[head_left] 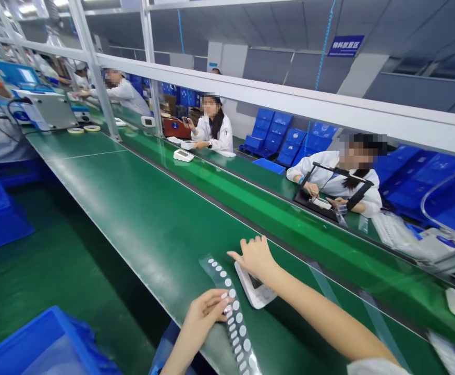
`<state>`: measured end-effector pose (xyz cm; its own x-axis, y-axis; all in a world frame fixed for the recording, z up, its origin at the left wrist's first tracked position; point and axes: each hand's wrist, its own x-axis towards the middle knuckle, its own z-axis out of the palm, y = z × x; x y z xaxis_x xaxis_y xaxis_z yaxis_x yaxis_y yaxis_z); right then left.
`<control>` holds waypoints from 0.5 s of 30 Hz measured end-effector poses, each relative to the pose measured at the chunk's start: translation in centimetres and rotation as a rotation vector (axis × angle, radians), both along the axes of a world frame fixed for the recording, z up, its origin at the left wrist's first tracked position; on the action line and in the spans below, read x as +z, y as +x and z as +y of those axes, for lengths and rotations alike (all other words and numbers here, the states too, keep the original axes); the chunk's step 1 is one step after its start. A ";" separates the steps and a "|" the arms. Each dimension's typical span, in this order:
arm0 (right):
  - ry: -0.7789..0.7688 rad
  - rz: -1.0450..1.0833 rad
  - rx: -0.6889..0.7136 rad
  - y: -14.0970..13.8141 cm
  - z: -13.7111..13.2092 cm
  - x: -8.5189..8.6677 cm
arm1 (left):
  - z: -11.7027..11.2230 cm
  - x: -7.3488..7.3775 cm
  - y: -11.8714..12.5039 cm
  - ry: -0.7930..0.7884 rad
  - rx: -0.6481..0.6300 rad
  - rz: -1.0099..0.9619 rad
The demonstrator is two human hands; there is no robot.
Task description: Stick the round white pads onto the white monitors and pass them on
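Sticker strip (pixel 238 317): clear band carrying white dots (pixel 242 330), large round ones along one side and small ovals along the other; it lies just left of the monitor (pixel 261 299).
Left hand (pixel 201 315): thumb and fingertips closed in a pinch at the strip's left edge, left of the monitor; whether they grip the film or a single oval is too small to tell.
Right hand (pixel 259 259): spread wide, fingers loose, nothing grasped, over the monitor's far end; contact is unclear.
Dots at risk: a careless pinch could crease the film or lift two stickers together; a brush from the right wrist could nudge the monitor askew.
Strip axis: long, roughly parallel to the monitor's length; the far end points away from the wearer and slightly left, the near end leaves the view.
Green belt (pixel 215 185): beyond the monitor, with a second white device (pixel 183 155) farther off to the monitor's left.
Co-worker (pixel 324 164): across the belt, beyond and right of the monitor, hands at a black stand (pixel 360 196).
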<state>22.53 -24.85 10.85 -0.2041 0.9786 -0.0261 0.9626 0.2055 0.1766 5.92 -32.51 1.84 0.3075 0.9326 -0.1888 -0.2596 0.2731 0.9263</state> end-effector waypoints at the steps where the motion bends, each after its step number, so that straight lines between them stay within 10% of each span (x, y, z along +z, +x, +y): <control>1: 0.052 0.089 0.050 0.1 -0.6 0.2 | -0.4 0.1 0.2 -0.006 0.004 -0.017; 7: 0.019 1.001 0.323 1.1 -6.7 -1.8 | -1.9 0.3 1.5 -0.101 0.016 -0.164; 15: 0.044 1.140 0.341 2.1 -9.9 -5.0 | -3.5 -0.1 2.6 -0.255 0.019 -0.381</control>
